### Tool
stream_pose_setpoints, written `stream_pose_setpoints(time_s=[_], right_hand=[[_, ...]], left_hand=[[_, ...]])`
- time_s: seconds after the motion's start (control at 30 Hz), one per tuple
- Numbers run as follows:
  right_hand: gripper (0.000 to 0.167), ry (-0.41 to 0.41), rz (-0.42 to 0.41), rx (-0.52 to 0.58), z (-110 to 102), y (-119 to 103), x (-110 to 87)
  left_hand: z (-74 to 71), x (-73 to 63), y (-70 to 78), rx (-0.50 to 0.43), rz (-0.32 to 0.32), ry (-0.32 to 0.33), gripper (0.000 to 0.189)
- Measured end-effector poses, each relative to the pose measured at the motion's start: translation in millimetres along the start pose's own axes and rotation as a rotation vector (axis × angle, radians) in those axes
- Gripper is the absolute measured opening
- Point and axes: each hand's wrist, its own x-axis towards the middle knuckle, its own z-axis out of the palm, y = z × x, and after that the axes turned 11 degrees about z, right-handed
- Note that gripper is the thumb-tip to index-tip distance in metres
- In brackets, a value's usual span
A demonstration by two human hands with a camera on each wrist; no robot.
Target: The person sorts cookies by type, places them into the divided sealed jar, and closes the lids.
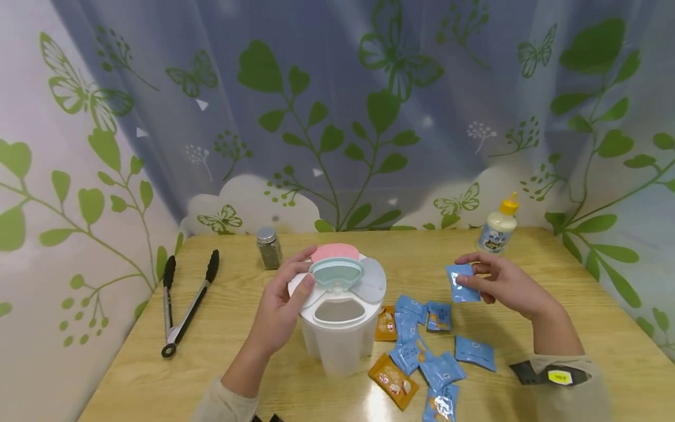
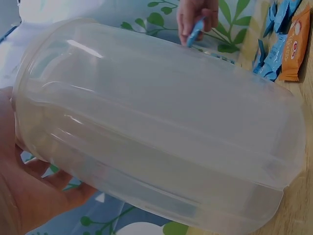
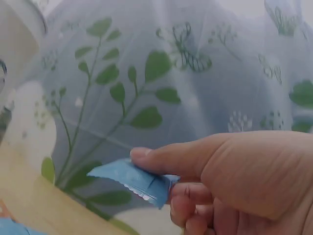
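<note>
A translucent plastic storage canister (image 1: 337,350) stands on the table, its white lid carrying pink, teal and pale blue flaps. The teal flap (image 1: 337,271) is raised, and the opening in front of it shows. My left hand (image 1: 280,308) grips the canister's upper left side, thumb over the lid edge; the left wrist view shows its fingers around the wall. Right of the canister, my right hand (image 1: 507,285) pinches a small blue packet (image 3: 128,177) between thumb and fingers, above the table. Several blue packets (image 1: 442,371) and orange packets (image 1: 392,381) lie between the hands.
Black-tipped tongs (image 1: 181,310) lie spread at the left. A small glass jar (image 1: 270,249) with a metal lid stands behind the canister, and a yellow-capped bottle (image 1: 497,228) at the back right. A leaf-patterned curtain (image 1: 337,117) hangs behind the wooden table (image 1: 237,264).
</note>
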Motion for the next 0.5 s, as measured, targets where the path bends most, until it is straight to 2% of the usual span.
stream_pose_setpoints(time_s=[0.27,0.4,0.5], right_hand=[[0.047,0.049,-0.023,0.056,10,-26,-1.6],[0.041,0.088,-0.075,0.131,13,-39,-6.8],[0.033,0.081,-0.112,0.207,19,-49,-12.3]], left_hand=[[-1.2,0.7,-0.5,0.045,0.059,0.014,0.015],[0.7,0.3,-0.6,0.045,0.062,-0.001,0.014],[1.2,-0.2,-0.5,0.058,0.061,-0.011,0.014]])
